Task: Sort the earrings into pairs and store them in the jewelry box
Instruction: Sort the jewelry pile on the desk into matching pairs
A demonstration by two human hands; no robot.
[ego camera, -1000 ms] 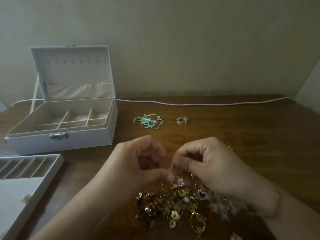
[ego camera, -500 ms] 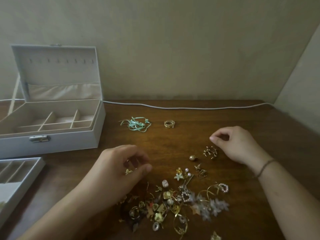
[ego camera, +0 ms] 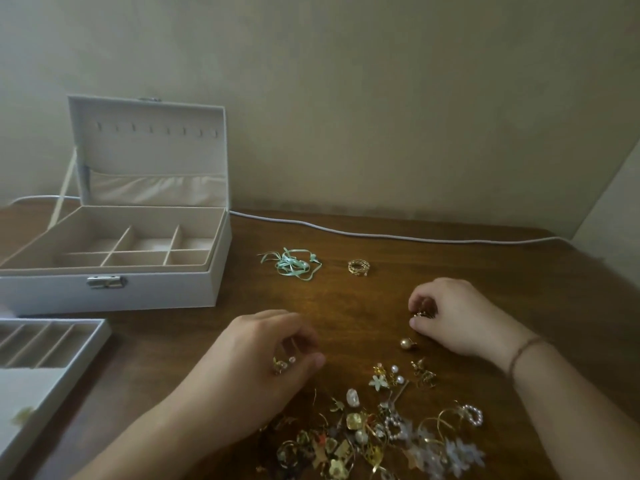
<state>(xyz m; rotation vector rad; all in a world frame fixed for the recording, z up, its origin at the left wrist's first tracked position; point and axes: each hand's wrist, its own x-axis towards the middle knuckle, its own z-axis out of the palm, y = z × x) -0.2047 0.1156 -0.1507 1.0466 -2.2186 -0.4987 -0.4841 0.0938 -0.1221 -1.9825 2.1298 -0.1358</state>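
Note:
A heap of mixed gold, pearl and flower earrings [ego camera: 377,434] lies on the wooden table [ego camera: 346,306] near the front edge. My left hand [ego camera: 263,362] rests just left of the heap, fingers curled around a small gold earring [ego camera: 280,365]. My right hand [ego camera: 453,313] sits right of centre, fingertips pinched on a gold earring [ego camera: 420,315]. A gold ball earring [ego camera: 407,343] lies just below that hand. The white jewelry box [ego camera: 114,292] stands open at the left, its compartments bare.
A mint ribbon piece [ego camera: 291,265] and a gold coil ring [ego camera: 358,267] lie further back. A removable white tray [ego camera: 48,344] with slots sits at the front left. A grey cable [ego camera: 381,235] runs along the wall. A second wall closes the right side.
My hands have separated from over the heap. The right hand moved out to the right and has closed on the gold earring that lay beside it. The left hand stays curled on its earring.

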